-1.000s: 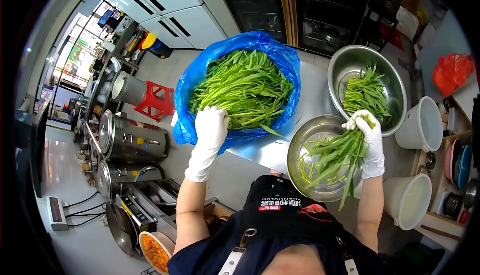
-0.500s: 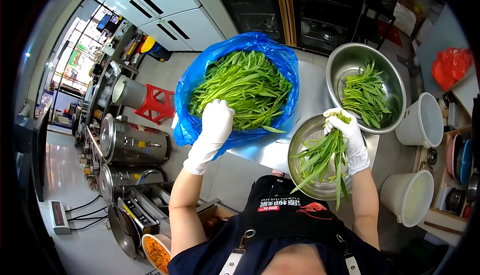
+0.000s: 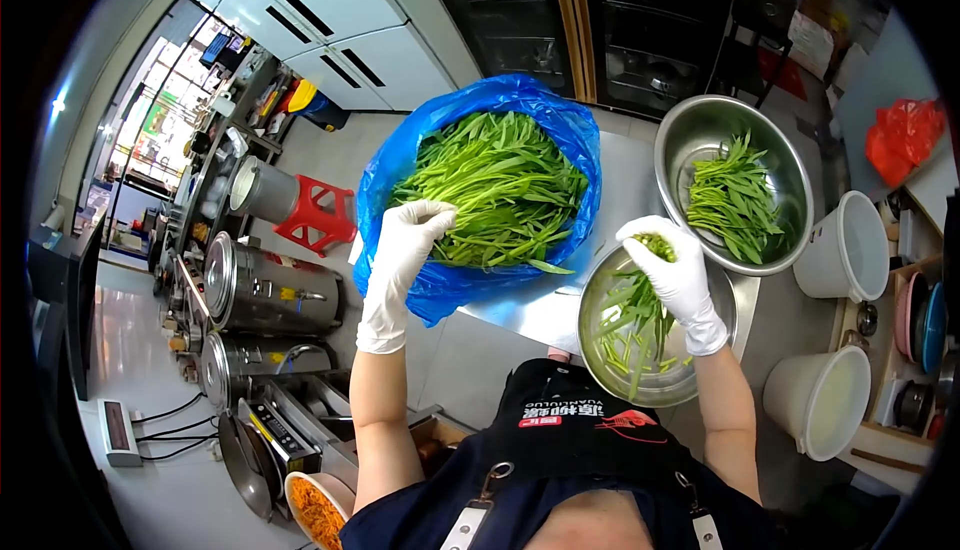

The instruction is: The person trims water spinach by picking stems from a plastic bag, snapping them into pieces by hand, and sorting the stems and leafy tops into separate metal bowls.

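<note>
My left hand (image 3: 408, 242), in a white glove, is at the near left edge of the blue plastic bag (image 3: 440, 296), thumb and fingertips pinched together; whatever they pinch is too small to name. Long leafy greens (image 3: 500, 185) fill the bag. My right hand (image 3: 670, 275), also gloved, is wrapped round a bunch of greens (image 3: 640, 312), stem ends up and leaves hanging into the near steel bowl (image 3: 690, 385). Short cut stems (image 3: 618, 353) lie in that bowl. Behind it, the larger steel bowl (image 3: 790, 155) contains another pile of greens (image 3: 735, 200).
The bag and bowls rest on a metal table (image 3: 530, 315). Two white buckets (image 3: 850, 245) stand right of it. A red stool (image 3: 317, 215) and large steel pots (image 3: 265, 285) are on the left. A bowl of orange shreds (image 3: 318, 512) sits lower left.
My left hand has shifted slightly left and turned, with its pinch now visible. My right hand has moved left since the first frame, bringing its bunch over the near bowl.
</note>
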Demonstrator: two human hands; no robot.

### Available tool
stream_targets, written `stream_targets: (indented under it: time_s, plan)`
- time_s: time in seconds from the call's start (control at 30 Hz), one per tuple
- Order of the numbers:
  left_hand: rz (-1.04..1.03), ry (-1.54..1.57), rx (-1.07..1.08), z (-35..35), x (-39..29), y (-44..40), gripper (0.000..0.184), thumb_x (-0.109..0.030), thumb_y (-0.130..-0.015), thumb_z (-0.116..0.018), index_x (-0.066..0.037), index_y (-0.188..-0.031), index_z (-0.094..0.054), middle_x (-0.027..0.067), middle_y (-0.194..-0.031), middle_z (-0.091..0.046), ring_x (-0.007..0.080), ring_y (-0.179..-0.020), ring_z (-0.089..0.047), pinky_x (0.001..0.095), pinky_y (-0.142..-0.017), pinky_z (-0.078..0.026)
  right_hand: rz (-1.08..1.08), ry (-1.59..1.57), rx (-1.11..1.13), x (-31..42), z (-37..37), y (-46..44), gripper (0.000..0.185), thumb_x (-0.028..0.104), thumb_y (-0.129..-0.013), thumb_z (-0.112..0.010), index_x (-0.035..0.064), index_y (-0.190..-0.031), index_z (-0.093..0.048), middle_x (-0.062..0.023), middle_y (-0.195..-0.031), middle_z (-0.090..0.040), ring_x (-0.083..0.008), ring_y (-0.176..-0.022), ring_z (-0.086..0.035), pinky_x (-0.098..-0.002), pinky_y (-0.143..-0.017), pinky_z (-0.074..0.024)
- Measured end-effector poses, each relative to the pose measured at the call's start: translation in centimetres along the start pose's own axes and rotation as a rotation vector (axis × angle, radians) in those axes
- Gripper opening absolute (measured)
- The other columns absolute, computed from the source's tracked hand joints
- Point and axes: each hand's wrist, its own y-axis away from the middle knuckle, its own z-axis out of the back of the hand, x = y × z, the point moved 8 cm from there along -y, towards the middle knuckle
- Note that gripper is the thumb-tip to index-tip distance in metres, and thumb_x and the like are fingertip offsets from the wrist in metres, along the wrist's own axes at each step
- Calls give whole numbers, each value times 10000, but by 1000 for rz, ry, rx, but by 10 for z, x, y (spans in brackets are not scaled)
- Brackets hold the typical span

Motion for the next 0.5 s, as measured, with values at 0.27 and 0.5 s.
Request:
stream_targets:
  time_s: [0.27,0.5]
  plan:
    - [105,330,121,-21,21,-1,140,-144,-876,-699,-5,-862,-698,-40,-646,-532,45,-541,-404,194,-501,-315,437,322,-68,44,-21,0,193,-16,-741,-699,48,-922,-686,-114,-878,-680,-275,-759,-646,-359,-678,-530]
    - [146,351,322,-93,4,23,177,-174,-889,-672,1,-882,-700,-30,-643,-544,42,-544,-418,183,-494,-315,829,653,45,68,-70,13,336,121,-715,-626,7,-1030,-650,-154,-1122,-650,-235,-770,-589,-348,-643,-485]
